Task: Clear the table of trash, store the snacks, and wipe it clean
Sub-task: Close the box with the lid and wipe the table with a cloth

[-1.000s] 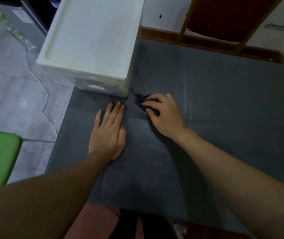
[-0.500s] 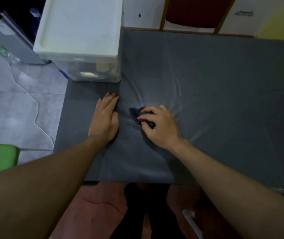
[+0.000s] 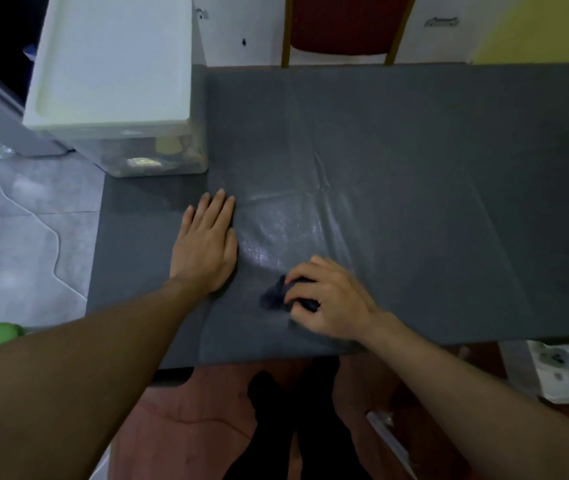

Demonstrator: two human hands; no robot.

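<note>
- The right hand (image 3: 331, 299) grips a bunched dark cloth (image 3: 274, 299) by the near edge; the left hand (image 3: 205, 244) lies flat, fingers straight, on the grey table cover (image 3: 414, 168).
- A hard stroke could ruck the loose cover should that palm lift.

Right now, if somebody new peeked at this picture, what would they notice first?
Two bare arms reach over a grey table. The right hand grips a dark cloth near the front edge, just below a shiny patch, and the left hand lies flat beside it. A big clear box with a white lid stands at the far left corner.
</note>
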